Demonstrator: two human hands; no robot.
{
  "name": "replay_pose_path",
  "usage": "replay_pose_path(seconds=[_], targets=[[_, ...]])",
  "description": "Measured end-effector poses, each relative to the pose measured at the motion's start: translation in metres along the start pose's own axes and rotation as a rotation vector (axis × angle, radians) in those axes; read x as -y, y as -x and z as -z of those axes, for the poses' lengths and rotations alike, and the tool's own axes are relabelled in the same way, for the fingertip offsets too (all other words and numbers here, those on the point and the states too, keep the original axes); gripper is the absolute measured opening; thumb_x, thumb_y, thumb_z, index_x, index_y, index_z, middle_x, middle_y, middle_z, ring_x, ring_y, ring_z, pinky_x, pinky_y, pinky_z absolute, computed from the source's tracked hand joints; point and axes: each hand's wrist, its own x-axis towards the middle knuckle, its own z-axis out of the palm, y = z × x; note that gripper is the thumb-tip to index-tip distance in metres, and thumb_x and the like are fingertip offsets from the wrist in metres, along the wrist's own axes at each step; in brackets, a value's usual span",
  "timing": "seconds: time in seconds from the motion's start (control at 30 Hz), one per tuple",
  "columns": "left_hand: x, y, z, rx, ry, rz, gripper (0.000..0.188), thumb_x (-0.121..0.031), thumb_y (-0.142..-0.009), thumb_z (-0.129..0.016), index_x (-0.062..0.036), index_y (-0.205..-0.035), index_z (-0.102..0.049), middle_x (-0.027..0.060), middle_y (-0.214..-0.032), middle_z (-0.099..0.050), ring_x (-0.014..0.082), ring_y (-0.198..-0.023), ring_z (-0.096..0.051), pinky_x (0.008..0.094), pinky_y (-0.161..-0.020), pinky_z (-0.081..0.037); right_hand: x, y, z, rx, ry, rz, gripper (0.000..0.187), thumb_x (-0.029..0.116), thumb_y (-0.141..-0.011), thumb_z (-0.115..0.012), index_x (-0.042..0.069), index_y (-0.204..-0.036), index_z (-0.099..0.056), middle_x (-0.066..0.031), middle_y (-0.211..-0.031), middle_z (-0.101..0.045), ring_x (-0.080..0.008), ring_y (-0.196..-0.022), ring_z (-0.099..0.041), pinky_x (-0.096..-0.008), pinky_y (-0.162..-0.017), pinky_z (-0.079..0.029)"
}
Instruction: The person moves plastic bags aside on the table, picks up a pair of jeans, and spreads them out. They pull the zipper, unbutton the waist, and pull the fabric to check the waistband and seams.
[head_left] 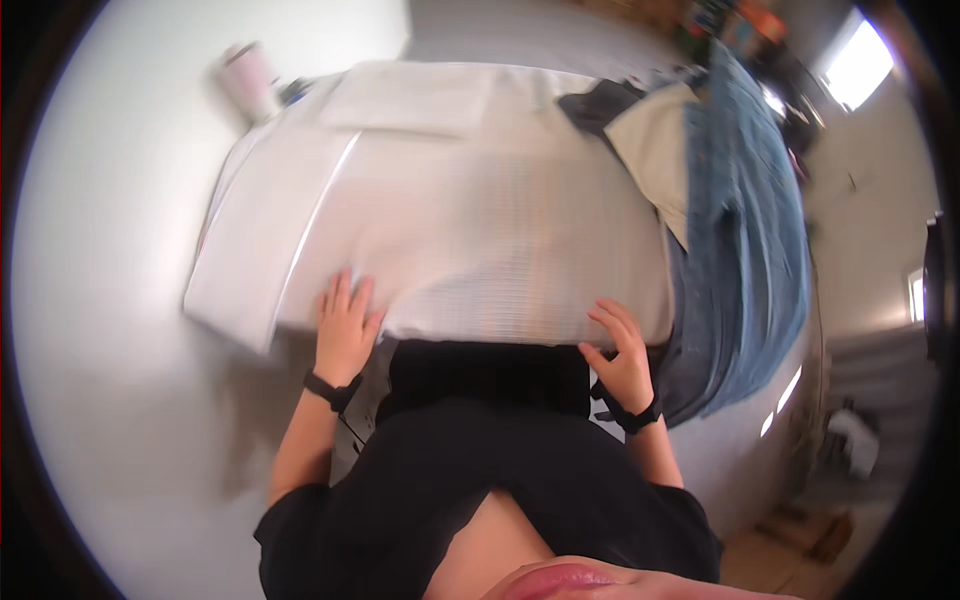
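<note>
My left hand [345, 318] lies near the front edge of a pale, faintly striped cloth [510, 240], its fingers apart and resting on the fabric. At the right end of the same front edge is my right hand [622, 345], fingers spread and slightly bent, with nothing seen in it. The cloth spreads over a table-like surface in front of me and shows soft creases near my left hand. A folded white layer [410, 97] lies across its far part. Another white panel [255, 225] runs down the left side.
Blue denim garments [745, 240] hang over the right end, with a cream piece [655, 150] and a dark cloth [598, 105] beside them. A blurred pink cylinder [248, 82] stands at the far left by the white wall [110, 250].
</note>
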Motion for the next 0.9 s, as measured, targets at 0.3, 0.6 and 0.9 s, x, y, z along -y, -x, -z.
replay_pose_path(seconds=[0.3,0.6,0.9], targets=[[0.035,0.05,-0.034,-0.385,0.079,0.45,0.038,-0.026,-0.085,-0.044,-0.0055,-0.117,-0.043,0.0183,-0.121,-0.038,0.0322,-0.108,-0.039,0.0449,-0.087,-0.034,-0.027,-0.017,-0.038,0.209,0.298,0.116,0.051,0.003,-0.065,-0.063,0.007,-0.114,-0.049,-0.0158,-0.128,-0.036,-0.0341,-0.119,-0.031,-0.0432,-0.096,-0.025],[0.066,0.012,-0.036,-0.515,1.008,1.028,0.037,-0.04,-0.087,-0.04,-0.0047,-0.085,-0.05,0.0027,-0.065,-0.049,0.012,-0.056,-0.05,0.0223,-0.051,-0.039,-0.038,-0.008,-0.032,0.228,0.345,0.184,0.057,0.007,-0.066,-0.061,0.009,-0.12,-0.043,-0.0174,-0.13,-0.032,-0.037,-0.118,-0.03,-0.0484,-0.094,-0.025],[0.084,0.009,-0.037,-0.61,1.05,1.006,0.026,-0.027,-0.086,-0.039,-0.0055,-0.073,-0.047,0.002,-0.059,-0.046,0.0105,-0.047,-0.043,0.0237,-0.042,-0.035,-0.031,-0.011,-0.041,0.144,0.451,0.162,0.058,0.007,-0.062,-0.065,0.012,-0.117,-0.047,-0.0146,-0.127,-0.036,-0.0343,-0.117,-0.033,-0.0466,-0.091,-0.027]])
